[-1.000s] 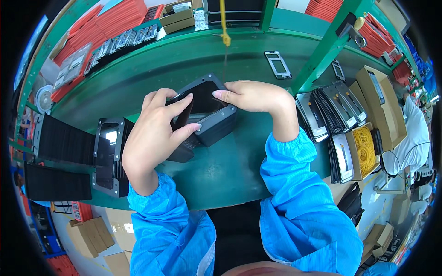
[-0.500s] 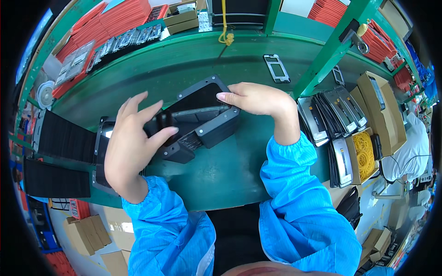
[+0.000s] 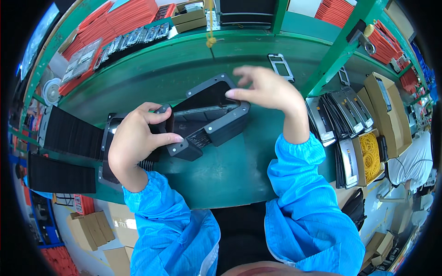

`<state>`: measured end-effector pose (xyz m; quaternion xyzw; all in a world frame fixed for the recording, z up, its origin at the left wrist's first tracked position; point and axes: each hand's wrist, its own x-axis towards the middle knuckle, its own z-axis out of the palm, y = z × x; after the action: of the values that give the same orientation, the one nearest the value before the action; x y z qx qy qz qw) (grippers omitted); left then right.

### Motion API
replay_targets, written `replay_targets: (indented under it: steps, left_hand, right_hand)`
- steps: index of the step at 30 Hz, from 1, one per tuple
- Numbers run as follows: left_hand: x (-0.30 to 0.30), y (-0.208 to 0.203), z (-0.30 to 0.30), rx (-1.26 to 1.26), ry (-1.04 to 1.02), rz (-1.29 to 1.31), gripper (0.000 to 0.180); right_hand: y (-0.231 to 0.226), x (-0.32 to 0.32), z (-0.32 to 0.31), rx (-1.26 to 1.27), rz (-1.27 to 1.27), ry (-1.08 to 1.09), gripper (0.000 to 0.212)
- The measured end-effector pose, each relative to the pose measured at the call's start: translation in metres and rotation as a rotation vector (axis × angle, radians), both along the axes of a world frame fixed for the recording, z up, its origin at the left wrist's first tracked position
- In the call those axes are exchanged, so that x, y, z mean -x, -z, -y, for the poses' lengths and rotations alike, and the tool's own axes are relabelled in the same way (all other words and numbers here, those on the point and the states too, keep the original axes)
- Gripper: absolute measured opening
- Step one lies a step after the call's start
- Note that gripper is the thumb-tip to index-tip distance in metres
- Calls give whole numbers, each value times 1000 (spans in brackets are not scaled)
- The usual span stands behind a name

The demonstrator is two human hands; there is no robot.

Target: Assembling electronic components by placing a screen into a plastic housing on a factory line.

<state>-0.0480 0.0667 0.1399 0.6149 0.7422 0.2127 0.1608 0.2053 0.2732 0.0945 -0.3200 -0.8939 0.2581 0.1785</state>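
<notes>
A black open rack (image 3: 228,125) with screwed corner blocks and slots along its side sits at a slant on the green bench. My left hand (image 3: 136,134) grips its left end, thumb on the near corner block and fingers at the far one. Inside, toward the right end, leans a dark glossy panel (image 3: 209,97). My right hand (image 3: 269,89) is over the right end, fingers apart and lifted, thumb at the panel's edge; whether it touches is unclear. Left of my left hand a second black rack (image 3: 107,138) is partly hidden.
Rows of thin black pieces (image 3: 69,133) stand at the left. On the right are stacked phone screens (image 3: 343,110), a cardboard box (image 3: 389,115) and yellow cord (image 3: 369,152). A phone frame (image 3: 282,67) lies by the green post (image 3: 338,50). Red trays (image 3: 122,20) fill the shelf.
My left hand has closed from spread fingers onto the rack's left end. My right hand has lifted its fingers off the right end, and the view has shifted slightly.
</notes>
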Motion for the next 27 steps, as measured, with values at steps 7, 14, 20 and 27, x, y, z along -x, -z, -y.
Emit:
replay_targets:
  steps: [7, 14, 20, 27]
  left_hand:
    - [-1, -1, 8, -19, 82, -94, 96]
    - [-1, 6, 18, -33, 77, -169, 115]
    - [-18, 6, 3, 61, 80, -150, 126]
    - [-29, 7, -1, 99, 27, -205, 120]
  right_hand:
    - [-41, 22, 47, 508, -823, -297, 50]
    - [-38, 21, 67, 670, -27, -1308, 28]
    - [-21, 35, 78, 559, 97, -1248, 31]
    - [-4, 46, 85, 640, 135, -1291, 31]
